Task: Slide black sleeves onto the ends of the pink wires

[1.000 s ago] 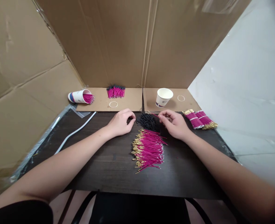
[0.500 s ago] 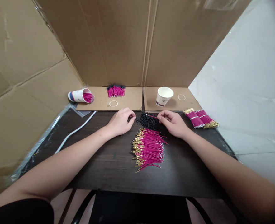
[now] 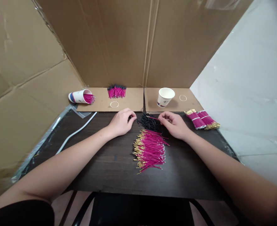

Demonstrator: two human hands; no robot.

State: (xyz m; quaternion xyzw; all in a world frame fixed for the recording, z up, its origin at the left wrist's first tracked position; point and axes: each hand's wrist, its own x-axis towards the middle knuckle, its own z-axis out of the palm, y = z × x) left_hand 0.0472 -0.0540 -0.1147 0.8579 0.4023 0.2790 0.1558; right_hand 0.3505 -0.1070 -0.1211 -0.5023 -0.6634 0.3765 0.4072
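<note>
Between the thumb and forefinger of my right hand (image 3: pixel 173 125) is a thin magenta wire (image 3: pixel 153 117), its bare tip pointing left over a heap of small black sleeves (image 3: pixel 150 123). My left hand (image 3: pixel 123 121) rests on the table at the left of that heap, thumb and forefinger pinched together. Whatever those fingertips hold, if anything, is too small to make out. Just in front of the black heap lies a broad pile of magenta wires (image 3: pixel 151 149), gold ends to the left and silvery ends to the right.
At the back left, a paper cup (image 3: pixel 78 96) lies on its side with magenta wires inside. Black-capped wires (image 3: pixel 116 91) lie on cardboard behind a rubber band (image 3: pixel 114 104). An upright paper cup (image 3: pixel 166 97) and another band (image 3: pixel 183 98) are back right, near banded wire bundles (image 3: pixel 201 119).
Both hands stay almost where they were. My left fingertips have shifted very slightly; the wire in my right hand keeps its place over the black heap.
</note>
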